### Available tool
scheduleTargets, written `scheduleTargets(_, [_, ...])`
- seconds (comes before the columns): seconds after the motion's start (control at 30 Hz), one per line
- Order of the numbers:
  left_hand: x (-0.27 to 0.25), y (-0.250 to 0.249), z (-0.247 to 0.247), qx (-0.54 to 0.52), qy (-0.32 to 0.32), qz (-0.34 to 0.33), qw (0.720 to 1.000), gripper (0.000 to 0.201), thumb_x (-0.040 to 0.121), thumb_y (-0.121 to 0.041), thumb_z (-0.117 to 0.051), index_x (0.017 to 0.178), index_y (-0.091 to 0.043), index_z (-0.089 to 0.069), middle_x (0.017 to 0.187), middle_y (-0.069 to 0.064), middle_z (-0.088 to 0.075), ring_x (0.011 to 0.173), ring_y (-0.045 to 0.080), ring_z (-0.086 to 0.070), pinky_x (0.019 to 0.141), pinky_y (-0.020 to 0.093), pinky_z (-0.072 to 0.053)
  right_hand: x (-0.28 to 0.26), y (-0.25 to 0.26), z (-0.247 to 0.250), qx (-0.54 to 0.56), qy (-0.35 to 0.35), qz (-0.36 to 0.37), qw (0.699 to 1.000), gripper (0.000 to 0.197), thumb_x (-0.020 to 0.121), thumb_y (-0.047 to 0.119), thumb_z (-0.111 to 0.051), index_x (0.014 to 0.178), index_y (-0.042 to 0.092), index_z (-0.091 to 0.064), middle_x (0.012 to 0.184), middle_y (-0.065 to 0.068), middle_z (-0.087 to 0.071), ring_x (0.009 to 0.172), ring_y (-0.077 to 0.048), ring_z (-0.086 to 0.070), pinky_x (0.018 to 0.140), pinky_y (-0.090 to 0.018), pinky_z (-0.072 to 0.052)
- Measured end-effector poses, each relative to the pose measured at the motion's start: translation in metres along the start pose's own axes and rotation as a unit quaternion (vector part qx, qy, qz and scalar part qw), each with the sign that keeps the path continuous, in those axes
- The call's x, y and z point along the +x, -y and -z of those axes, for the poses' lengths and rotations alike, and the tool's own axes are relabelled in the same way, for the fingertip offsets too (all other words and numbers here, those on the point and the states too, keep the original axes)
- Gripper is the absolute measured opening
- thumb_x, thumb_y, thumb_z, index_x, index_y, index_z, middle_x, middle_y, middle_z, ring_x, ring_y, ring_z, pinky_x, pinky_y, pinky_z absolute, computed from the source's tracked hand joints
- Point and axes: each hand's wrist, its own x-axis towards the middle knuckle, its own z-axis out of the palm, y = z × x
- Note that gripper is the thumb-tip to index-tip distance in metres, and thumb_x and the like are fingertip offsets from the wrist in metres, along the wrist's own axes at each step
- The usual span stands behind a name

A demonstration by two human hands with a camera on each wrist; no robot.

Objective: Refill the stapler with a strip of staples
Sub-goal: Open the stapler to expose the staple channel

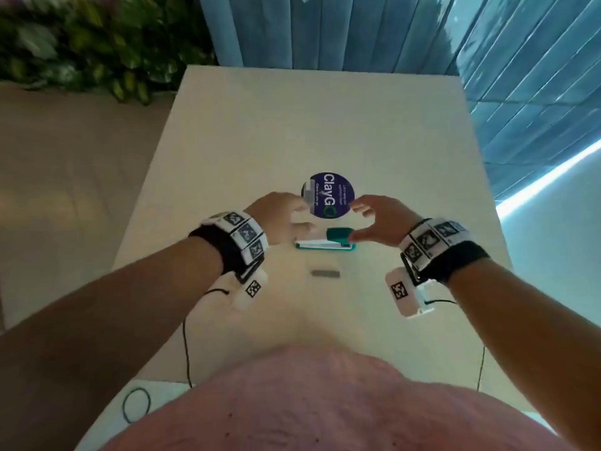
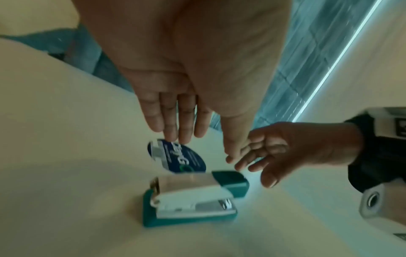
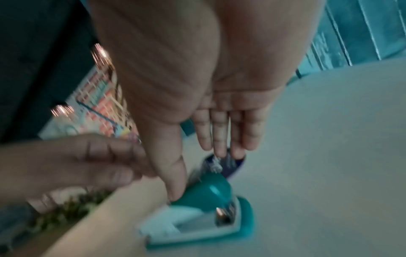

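Note:
A teal and white stapler [image 1: 325,243] [image 2: 193,196] [image 3: 197,217] lies shut on the beige table [image 1: 292,131], its teal cap to the right. A short grey strip of staples [image 1: 326,273] lies loose on the table just nearer to me. My left hand [image 1: 297,218] [image 2: 175,121] hovers over the stapler's left end with straight fingers and holds nothing. My right hand [image 1: 361,222] [image 3: 219,139] is spread over the right end. Its thumb [image 3: 175,182] reaches the teal cap, though the blur hides whether it touches.
A round dark blue "ClayGo" sticker [image 1: 328,195] [image 2: 178,156] lies flat just beyond the stapler. Blue curtains [image 1: 325,30] hang behind the table's far edge and leafy plants [image 1: 91,50] stand at the far left. Thin cables [image 1: 187,353] trail from both wrists.

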Motion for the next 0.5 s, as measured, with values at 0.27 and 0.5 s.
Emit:
scheduleTargets(0.27, [0.039,-0.034,-0.045,0.069,0.06,-0.085,0.992,0.041,0.071,-0.028,-0.069,0.108,-0.016,-0.06,0.104,0.009,-0.066,0.094,0.028,-0.061,0.077,0.035,-0.048,0.02,-0.016,-0.043,-0.057,-0.002,-0.053,0.997,0.055,0.062,0.015,-0.08,0.11,0.01,-0.055,0.111,-0.012,-0.057,0.1,-0.027,-0.057,0.09,-0.036,-0.047])
scheduleTargets(0.5, [0.052,-0.038,-0.057,0.076,0.045,-0.107,0.99,0.029,0.073,-0.023,-0.068,0.099,-0.014,-0.06,0.099,0.009,-0.063,0.091,0.03,-0.059,0.075,0.036,-0.046,0.027,-0.023,-0.046,-0.071,0.004,-0.036,0.997,0.046,0.063,0.018,-0.079,0.103,0.01,-0.058,0.104,-0.012,-0.057,0.094,-0.028,-0.055,0.083,-0.034,-0.044])
